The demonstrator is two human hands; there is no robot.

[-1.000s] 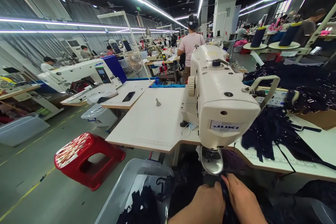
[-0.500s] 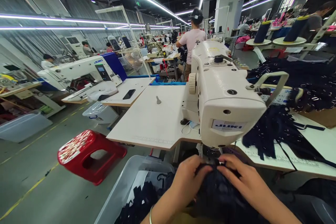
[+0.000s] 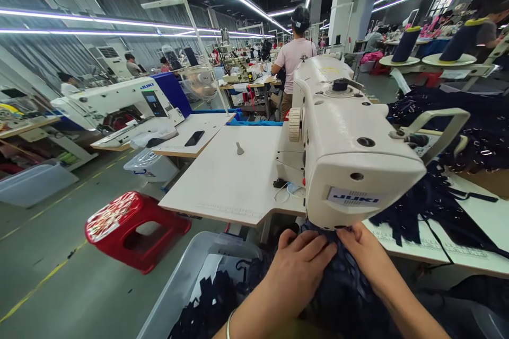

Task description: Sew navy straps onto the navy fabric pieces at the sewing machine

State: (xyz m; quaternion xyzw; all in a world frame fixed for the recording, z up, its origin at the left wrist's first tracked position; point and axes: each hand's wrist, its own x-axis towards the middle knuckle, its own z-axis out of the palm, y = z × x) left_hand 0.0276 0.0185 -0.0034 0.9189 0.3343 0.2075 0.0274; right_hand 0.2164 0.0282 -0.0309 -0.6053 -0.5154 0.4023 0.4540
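Observation:
Dark navy fabric [image 3: 338, 288] hangs in folds from under the head of a white sewing machine [image 3: 338, 143]. My left hand [image 3: 300, 267] lies over the fabric just left of the needle area, its fingers closed together on the cloth. On the other side, my right hand [image 3: 362, 251] pinches the fabric's upper edge close under the machine head, thumb and forefinger together. The needle and the cloth's far edge are hidden behind the machine head and my hands.
A plastic bin [image 3: 194, 254] with navy straps stands at lower left, near a red stool [image 3: 137, 230]. The white table [image 3: 226, 180] bears a small metal piece [image 3: 239, 149]. Navy straps [image 3: 421, 206] are heaped at right. A person in pink [image 3: 295, 55] stands ahead.
Both hands have brought the fabric up and forward under the machine head. My left hand has turned so its back faces up over the cloth. The view has shifted slightly nearer the machine.

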